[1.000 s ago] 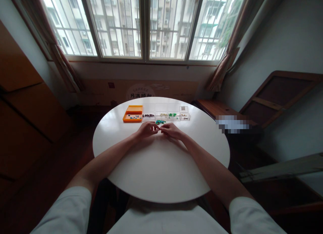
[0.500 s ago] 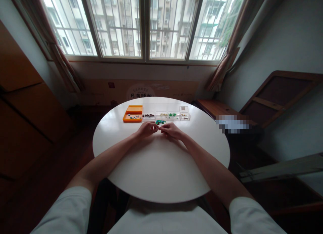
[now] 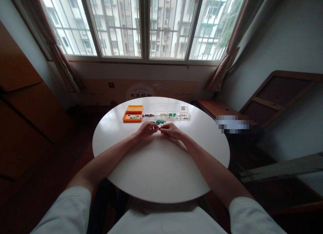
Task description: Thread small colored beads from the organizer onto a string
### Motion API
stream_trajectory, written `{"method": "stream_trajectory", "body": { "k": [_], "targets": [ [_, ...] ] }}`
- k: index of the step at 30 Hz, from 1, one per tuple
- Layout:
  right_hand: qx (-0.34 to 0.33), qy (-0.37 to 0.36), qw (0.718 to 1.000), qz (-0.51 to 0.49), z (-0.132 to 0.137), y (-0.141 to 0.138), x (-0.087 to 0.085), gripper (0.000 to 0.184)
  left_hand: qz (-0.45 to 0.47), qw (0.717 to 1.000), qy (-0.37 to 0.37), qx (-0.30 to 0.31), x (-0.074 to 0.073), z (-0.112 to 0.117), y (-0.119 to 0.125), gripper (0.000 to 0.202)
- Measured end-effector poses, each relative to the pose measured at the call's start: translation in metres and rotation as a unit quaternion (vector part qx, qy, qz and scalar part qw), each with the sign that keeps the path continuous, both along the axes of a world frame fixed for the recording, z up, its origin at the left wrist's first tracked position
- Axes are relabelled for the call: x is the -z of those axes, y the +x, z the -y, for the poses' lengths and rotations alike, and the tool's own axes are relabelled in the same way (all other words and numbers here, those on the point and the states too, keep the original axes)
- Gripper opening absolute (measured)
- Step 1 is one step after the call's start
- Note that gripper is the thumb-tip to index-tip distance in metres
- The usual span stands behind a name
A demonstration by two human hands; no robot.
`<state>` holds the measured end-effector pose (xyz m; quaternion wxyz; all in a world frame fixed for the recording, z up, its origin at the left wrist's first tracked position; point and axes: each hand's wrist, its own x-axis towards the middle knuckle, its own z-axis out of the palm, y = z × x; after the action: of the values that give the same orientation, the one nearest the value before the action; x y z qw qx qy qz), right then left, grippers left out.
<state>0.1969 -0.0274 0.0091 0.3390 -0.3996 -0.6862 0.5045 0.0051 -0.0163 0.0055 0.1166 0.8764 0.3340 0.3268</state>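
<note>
My left hand and my right hand meet over the white table, fingertips pinched close together. Whatever sits between the fingertips is too small to name. Just beyond them lies a small heap of green and blue pieces. Behind the heap is a row of clear plastic boxes with raised lids: one with dark brown pieces, one with pale pieces, one with green pieces and a small one at the right end. An orange box on the left, lid up, holds several small blue pieces.
The round table stands before a barred window. A large printed cardboard box leans below the sill. To the right are a low wooden bench and a framed brown panel; wooden cabinets stand on the left.
My right fingertips have shifted very slightly to the left, toward my left fingertips. The boxes and the heap of pieces stay where they were.
</note>
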Motion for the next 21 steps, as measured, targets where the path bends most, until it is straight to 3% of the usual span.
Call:
{"method": "stream_trajectory", "body": {
  "k": [21],
  "targets": [
    [0.008,-0.007,1.000,0.007,0.0032,-0.0016,-0.0032,0.030,0.010,1.000,-0.009,0.010,0.0045,-0.0027,-0.0001,0.019]
  ]
}}
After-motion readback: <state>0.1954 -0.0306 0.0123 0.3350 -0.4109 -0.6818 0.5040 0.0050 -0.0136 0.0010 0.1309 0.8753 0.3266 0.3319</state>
